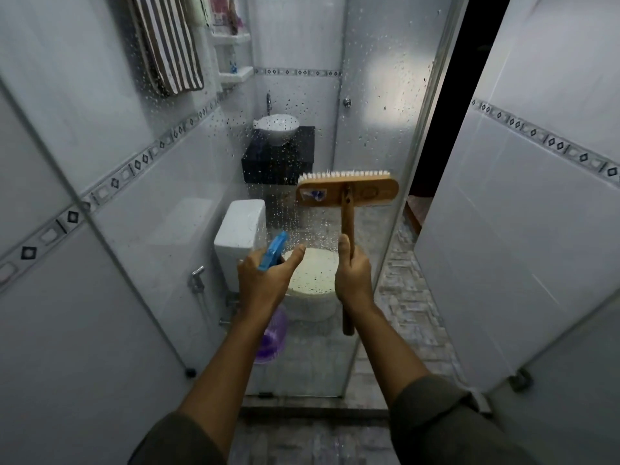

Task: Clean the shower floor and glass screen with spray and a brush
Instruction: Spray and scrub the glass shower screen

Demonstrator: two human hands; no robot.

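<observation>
Head: brush (348,193), spray bottle (274,249) in hands (353,278)

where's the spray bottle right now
Head view, left of centre: the left hand grips the spray bottle before the glass screen, beside the brush held in the right hand.

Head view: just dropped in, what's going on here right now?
A person stands facing the glass screen, which is dotted with water droplets. Their left hand grips a spray bottle with a blue trigger head and a purple body. Their right hand grips the wooden handle of a brush, whose head is raised in front of the glass. Whether the bristles touch the glass cannot be told. A toilet shows through the screen.
</observation>
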